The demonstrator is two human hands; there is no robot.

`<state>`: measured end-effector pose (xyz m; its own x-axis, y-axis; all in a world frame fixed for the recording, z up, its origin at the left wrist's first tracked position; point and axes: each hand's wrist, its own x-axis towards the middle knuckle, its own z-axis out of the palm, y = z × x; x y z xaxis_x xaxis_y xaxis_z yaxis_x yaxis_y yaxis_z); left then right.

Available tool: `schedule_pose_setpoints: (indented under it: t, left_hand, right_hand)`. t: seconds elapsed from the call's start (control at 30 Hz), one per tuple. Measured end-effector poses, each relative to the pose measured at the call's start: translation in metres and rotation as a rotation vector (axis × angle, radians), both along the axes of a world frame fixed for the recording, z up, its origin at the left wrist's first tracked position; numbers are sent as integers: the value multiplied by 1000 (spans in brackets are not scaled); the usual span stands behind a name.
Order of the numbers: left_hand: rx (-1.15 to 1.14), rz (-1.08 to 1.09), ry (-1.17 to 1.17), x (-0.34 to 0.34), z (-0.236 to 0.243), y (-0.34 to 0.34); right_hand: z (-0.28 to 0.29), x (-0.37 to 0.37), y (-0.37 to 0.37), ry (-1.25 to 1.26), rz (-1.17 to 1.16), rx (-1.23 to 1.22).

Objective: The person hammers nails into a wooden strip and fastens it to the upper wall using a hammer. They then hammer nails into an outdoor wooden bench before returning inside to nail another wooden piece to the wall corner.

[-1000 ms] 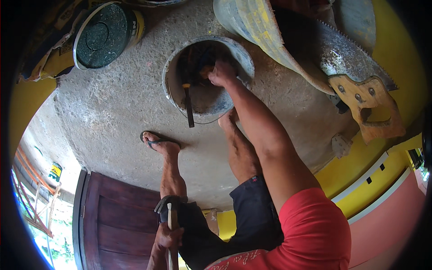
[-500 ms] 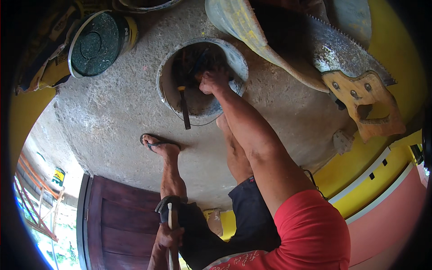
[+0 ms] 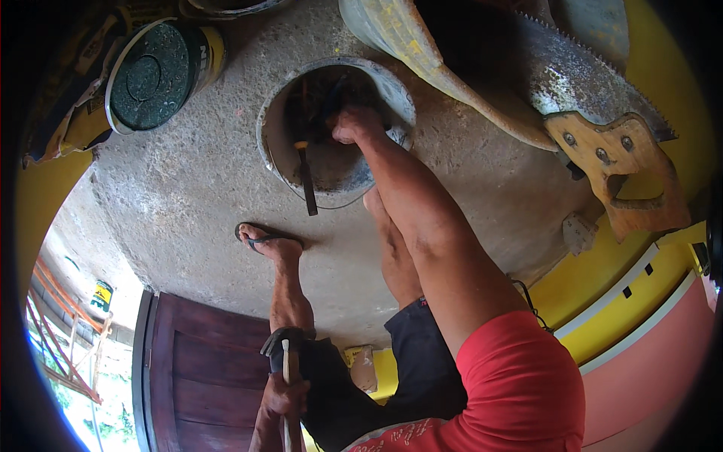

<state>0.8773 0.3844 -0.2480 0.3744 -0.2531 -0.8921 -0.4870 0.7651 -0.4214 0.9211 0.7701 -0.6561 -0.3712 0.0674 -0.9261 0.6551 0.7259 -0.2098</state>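
Observation:
My left hand (image 3: 286, 395) is closed round a hammer (image 3: 273, 346) and the pale wooden length (image 3: 290, 365) alongside it, by my left leg. My right hand (image 3: 355, 122) reaches into a grimy bucket (image 3: 273, 128), fingers curled among dark, shadowed contents; what they hold is hidden. A dark flat tool with a yellow-topped handle (image 3: 307, 177) leans at the bucket's near rim, left of that hand. Beyond my right arm, a saw (image 3: 621, 169) with a wooden handle lies by a large, worn, curved container (image 3: 392, 34).
A dark green-lidded pail (image 3: 147, 75) and torn sacks (image 3: 71, 113) sit at upper left. Rough concrete floor (image 3: 181, 203) surrounds my sandaled left foot (image 3: 263, 242). A wooden door (image 3: 203, 361) stands lower left, near an orange frame (image 3: 64, 309). Yellow and pink walls (image 3: 633, 331) are at right.
My right hand has shifted slightly left within the bucket and still works in the shadow there. My left hand with the hammer has barely moved; the view has shifted a little.

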Motion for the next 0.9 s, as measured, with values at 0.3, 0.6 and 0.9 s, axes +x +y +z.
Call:
schedule_pose_setpoints:
  t: [0.3, 0.6, 0.9]
  left_hand:
    - [12, -8, -12, -4, 2, 2]
    - [4, -44, -5, -4, 1, 9]
    - [17, -19, -7, -6, 1, 3]
  right_hand:
    - [16, 8, -32, 27, 101, 146]
    - [15, 24, -36, 186, -139, 68]
    - [-3, 6, 2, 213, -634, 276]
